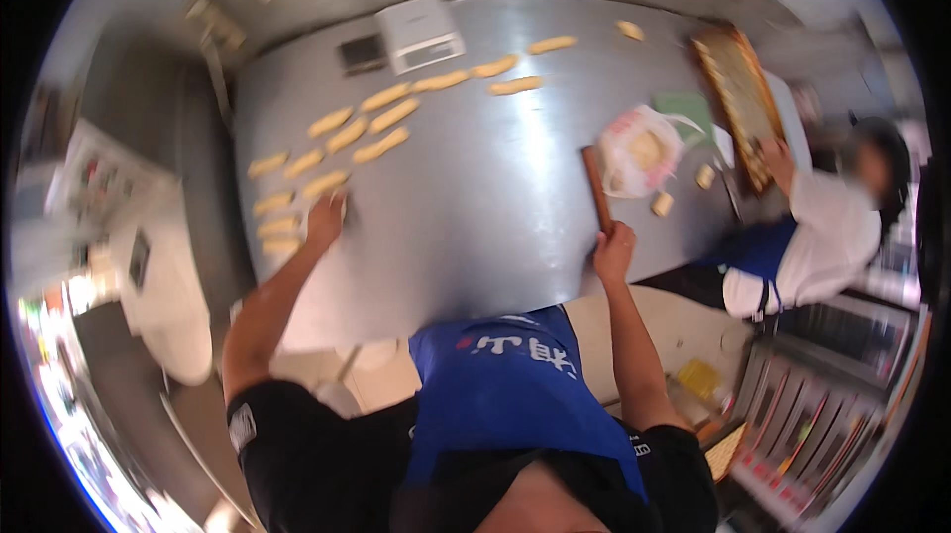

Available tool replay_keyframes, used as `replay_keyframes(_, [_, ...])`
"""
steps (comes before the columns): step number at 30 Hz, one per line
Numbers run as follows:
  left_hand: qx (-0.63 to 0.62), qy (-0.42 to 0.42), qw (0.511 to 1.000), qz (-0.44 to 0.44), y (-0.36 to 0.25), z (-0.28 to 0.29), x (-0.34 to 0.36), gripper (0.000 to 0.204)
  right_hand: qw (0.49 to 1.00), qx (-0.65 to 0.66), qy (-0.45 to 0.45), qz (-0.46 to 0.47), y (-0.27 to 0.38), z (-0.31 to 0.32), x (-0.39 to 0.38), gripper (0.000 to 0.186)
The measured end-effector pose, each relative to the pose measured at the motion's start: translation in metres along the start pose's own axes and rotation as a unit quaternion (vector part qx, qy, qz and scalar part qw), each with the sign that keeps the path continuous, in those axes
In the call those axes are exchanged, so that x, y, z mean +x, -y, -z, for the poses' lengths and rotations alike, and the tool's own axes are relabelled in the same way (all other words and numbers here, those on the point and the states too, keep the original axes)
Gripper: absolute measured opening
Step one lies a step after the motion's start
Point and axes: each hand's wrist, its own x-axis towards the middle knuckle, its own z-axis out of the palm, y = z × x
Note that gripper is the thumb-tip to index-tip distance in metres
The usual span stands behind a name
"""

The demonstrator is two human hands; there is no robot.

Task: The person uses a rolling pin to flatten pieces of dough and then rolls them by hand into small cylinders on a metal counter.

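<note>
Head view: A steel worktable [475, 206] is seen from above, with elongated dough pieces [376, 122] laid out in rows across its left and far portions. The left hand [325, 221] is placed on the nearest dough piece [325, 183] at the near end of a row; whether the fingers are closed round it cannot be told, owing to blur. The right hand [613, 251] is closed around the near end of a wooden rolling pin [596, 188], which lies on the table and points away from the person. Just beside the pin's far end, a plastic bag of dough [642, 150] is noted, with two small dough lumps [662, 203] near it. A co-worker in a white top [832, 226] is occupied at a tray [738, 102] on the right.

Risk, as judged: the pin could strike the bag if swung, and closely spaced pieces could stick together if nudged.
</note>
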Motion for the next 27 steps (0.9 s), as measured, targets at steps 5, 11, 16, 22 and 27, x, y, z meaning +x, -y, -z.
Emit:
replay_keyframes(5, [-0.531,0.211,0.801,0.18,-0.196,0.001,-0.036,0.052,0.998,-0.022,-0.013,-0.057,0.0,0.015,0.002,0.041])
replay_keyframes(11, [-0.188,-0.005,0.978,-0.087,-0.302,-0.171,-0.044,0.044,0.994,-0.096,-0.03,-0.046,0.004,0.02,0.001,0.043])
replay_keyframes(16, [0.054,-0.013,0.985,-0.163,-0.315,-0.168,-0.097,0.046,0.991,0.132,-0.028,-0.019,0.093,0.016,-0.022,0.042])
replay_keyframes(22, [0.001,-0.081,0.975,-0.204,-0.278,-0.165,-0.115,0.046,0.978,0.178,0.097,-0.05,0.171,-0.051,-0.02,0.025])
replay_keyframes(27, [-0.207,0.106,0.97,-0.071,-0.306,-0.139,-0.123,0.055,0.89,0.419,0.078,-0.165,0.144,-0.058,0.032,0.012])
